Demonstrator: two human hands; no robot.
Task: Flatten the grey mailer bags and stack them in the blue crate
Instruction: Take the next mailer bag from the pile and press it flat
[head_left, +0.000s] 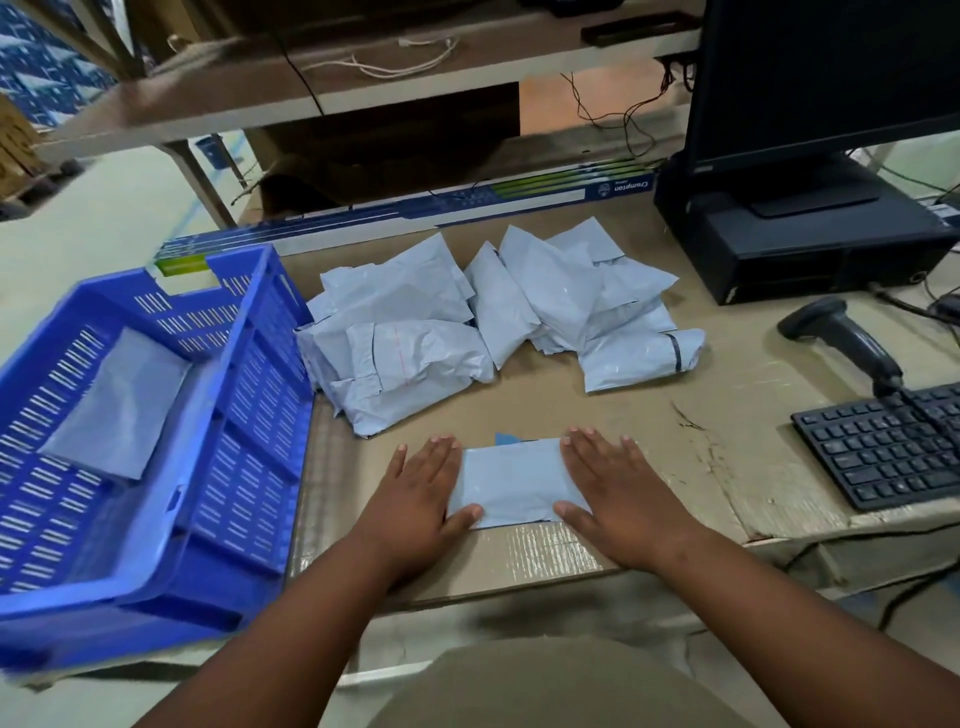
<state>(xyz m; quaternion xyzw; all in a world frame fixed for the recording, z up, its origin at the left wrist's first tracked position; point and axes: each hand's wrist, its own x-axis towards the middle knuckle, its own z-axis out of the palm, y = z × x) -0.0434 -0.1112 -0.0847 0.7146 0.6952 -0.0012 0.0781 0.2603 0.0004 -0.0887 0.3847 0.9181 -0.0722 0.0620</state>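
Nearest to me, both forearms reach in from the bottom edge, cut off below the elbows. My left hand (422, 493) lies flat on the left end of a grey mailer bag (511, 483), fingers straight and close together, thumb angled onto the bag's near corner. My right hand (615, 491) mirrors it on the right end, fingers straight and slightly fanned, thumb on the near edge. The bag sits on the cardboard-covered table (727, 467) near its front edge; both its ends are hidden under my palms, and a small blue scrap (504, 439) peeks out behind it, which I cannot identify.

To the left, the blue crate (260, 415) stands touching the table edge, blurred at its near corner, with one flat mailer (117, 402) on its floor.

Farther back lies a loose pile of crumpled mailers (498, 312), overlapping so I cannot count them. To the right are a keyboard (883, 447), cut off by the frame, a barcode scanner (841, 338), and a monitor (826, 78) on a black desktop case (795, 244)
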